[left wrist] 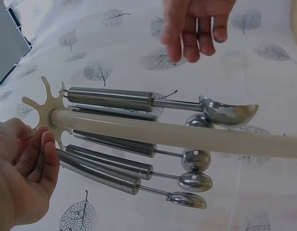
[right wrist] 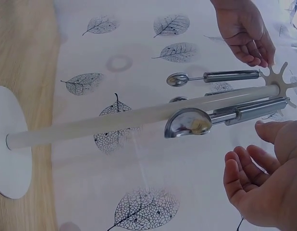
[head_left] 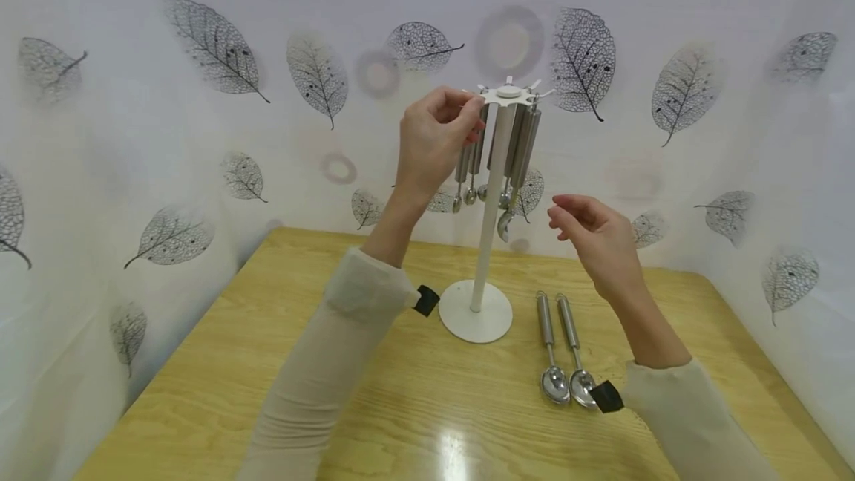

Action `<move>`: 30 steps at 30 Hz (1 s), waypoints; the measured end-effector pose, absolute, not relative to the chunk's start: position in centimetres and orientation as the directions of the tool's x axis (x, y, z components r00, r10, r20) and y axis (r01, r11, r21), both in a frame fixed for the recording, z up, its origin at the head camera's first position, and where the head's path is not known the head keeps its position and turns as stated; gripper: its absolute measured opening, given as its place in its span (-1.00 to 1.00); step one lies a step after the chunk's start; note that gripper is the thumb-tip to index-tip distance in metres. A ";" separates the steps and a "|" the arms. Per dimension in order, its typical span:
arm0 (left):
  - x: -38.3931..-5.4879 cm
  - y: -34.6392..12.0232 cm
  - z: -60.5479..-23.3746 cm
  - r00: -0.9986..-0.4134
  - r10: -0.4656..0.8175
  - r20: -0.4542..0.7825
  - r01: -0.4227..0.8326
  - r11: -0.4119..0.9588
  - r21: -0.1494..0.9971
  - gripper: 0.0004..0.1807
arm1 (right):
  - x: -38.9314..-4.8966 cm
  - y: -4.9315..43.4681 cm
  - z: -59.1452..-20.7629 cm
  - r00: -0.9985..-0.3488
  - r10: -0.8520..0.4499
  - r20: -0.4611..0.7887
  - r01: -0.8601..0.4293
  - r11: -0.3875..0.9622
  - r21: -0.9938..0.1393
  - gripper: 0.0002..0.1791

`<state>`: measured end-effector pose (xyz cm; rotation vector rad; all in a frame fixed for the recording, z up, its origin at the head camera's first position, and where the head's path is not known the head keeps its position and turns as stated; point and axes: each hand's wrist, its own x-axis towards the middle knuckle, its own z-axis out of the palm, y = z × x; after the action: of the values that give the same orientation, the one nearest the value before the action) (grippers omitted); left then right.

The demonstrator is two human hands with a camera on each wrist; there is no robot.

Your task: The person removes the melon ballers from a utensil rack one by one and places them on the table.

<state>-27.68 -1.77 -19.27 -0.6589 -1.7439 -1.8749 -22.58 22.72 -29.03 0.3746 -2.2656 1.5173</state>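
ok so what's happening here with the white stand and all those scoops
A person works at a white utensil stand on a wood-grain table. Their left hand pinches the edge of the pronged top, while their right hand is raised beside the stand, holding nothing. Five metal scoops hang from the top, and two more scoops lie on the table, to the right of the round base.
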 end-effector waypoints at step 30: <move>-28.1 -1.5 -18.7 -0.782 -0.051 0.621 0.623 -0.062 0.780 -0.86 | -25.3 18.5 -26.6 -0.794 0.060 0.606 -0.592 0.154 -0.791 -0.69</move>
<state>-28.13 -1.55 -18.73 -0.6101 -1.7497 -1.8958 -25.27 18.53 -26.60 0.5047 -1.9301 1.6863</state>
